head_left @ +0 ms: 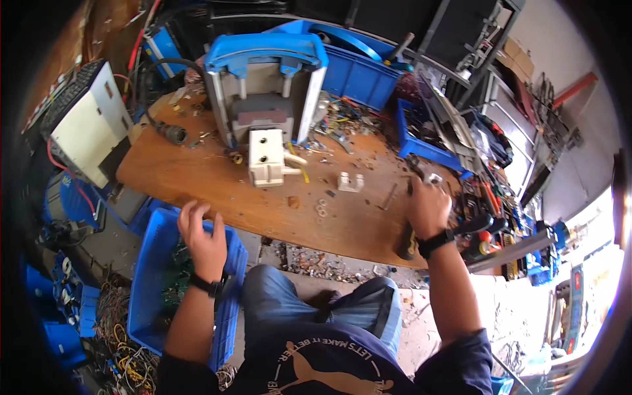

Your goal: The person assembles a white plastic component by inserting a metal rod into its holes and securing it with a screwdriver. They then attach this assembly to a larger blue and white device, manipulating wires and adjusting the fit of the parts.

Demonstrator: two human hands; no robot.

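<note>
Many loose parts crowded the wooden table (pixel 191 170), with scraps and wire bits (pixel 342 135) heaped toward its back. A tall pale housing (pixel 263 102) with a blue top stood left of the middle, a cream block (pixel 271 150) with two holes just before it and a black cable's round connector (pixel 174 133) off to its left. A blue tub (pixel 359 76) and a smaller blue tray (pixel 424 151) stood at the back and right; tools (pixel 487 194) lay jumbled beyond the right end. A cream clip (pixel 351 186), some small rings (pixel 322 212) and a thin metal rod (pixel 390 196) lay between the block and the right hand (pixel 429 207).

The hands were well apart. The left hand (pixel 203 238), empty, its fingers loosely bent, showed over the far end of the blue bin (pixel 143 276), a deep one with green pieces inside, below the table's left front. The right hand's fingers were curled; whether they gripped anything could not be told. Just beside its wrist, near the front edge, lay a tool with a dark and yellowish handle (pixel 407 245), partly hidden.
</note>
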